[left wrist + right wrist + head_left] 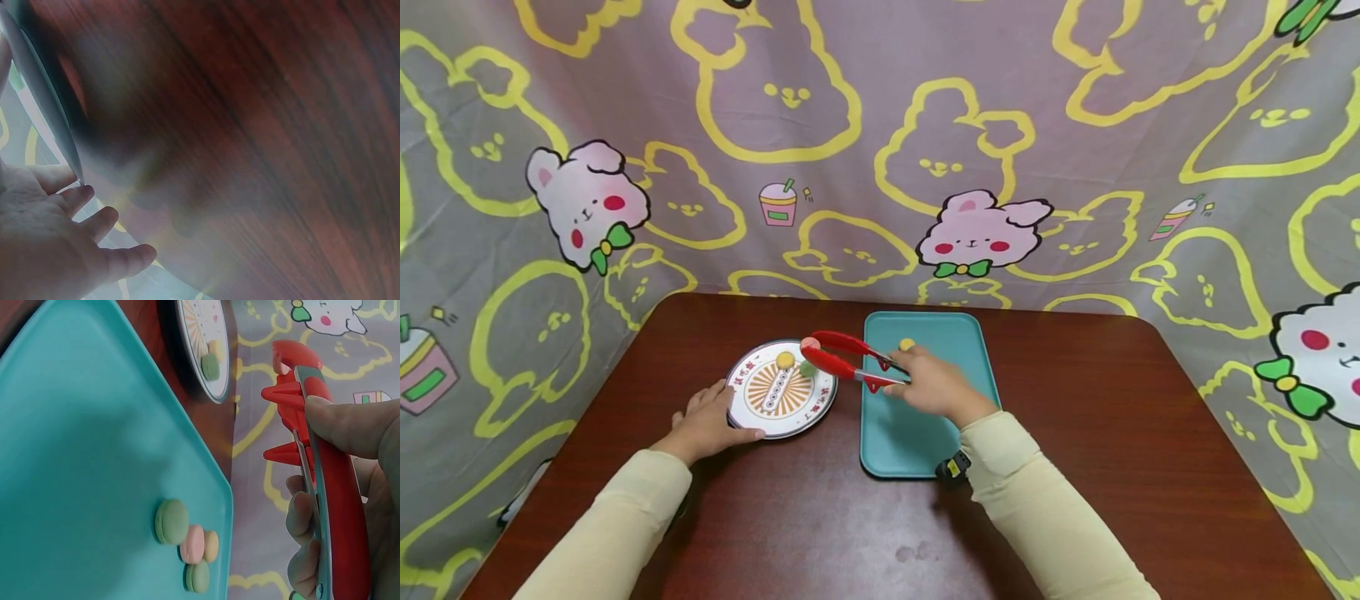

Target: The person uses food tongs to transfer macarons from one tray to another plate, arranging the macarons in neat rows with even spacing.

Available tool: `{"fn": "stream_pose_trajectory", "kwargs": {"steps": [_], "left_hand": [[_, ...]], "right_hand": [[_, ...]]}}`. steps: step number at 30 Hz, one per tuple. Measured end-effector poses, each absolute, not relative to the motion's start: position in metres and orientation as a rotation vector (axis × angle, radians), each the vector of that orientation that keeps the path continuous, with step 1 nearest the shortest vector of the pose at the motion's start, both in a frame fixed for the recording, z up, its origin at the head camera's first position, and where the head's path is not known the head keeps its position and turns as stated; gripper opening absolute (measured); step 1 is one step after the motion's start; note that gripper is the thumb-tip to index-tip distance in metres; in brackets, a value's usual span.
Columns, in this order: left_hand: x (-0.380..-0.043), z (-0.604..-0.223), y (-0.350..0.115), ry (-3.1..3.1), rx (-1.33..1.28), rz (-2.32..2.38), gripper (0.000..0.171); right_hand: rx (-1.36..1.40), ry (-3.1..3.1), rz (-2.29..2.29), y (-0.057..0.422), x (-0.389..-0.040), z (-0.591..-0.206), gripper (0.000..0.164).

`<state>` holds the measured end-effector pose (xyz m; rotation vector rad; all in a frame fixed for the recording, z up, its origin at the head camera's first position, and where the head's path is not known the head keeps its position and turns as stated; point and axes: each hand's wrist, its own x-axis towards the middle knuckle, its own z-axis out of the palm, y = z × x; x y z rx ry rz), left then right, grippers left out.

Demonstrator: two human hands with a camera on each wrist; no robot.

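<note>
My right hand (pixel 931 382) grips red-handled tongs (pixel 340 512), whose red tips reach left over the plate. A pink macaron (pixel 809 342) shows at the tips in the head view. Below it, a yellow macaron (pixel 785 360) and a green macaron (pixel 807 368) lie on the white patterned plate (pixel 752 400). My left hand (pixel 703 423) touches the plate's left rim, its fingers spread and fairly straight; the left wrist view shows the fingertips right at the rim.
A teal tray (pixel 898 446) lies under my right forearm and hand. In the right wrist view it carries several macarons, among them a large green macaron (pixel 172 522) and a pink macaron (pixel 192 544). The brown table (pixel 1075 400) ends at a patterned curtain (pixel 865 200).
</note>
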<state>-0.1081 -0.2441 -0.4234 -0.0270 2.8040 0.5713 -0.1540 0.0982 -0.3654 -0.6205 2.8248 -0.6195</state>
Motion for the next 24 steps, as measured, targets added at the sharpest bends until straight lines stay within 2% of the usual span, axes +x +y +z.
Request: {"fn": "stream_pose_trajectory", "kwargs": {"steps": [24], "left_hand": [[-0.108,-0.422,-0.243,2.804,-0.020,0.583,0.113]], "right_hand": [[-0.732,2.808,-0.594,0.070,-0.153,-0.380,0.058]]}}
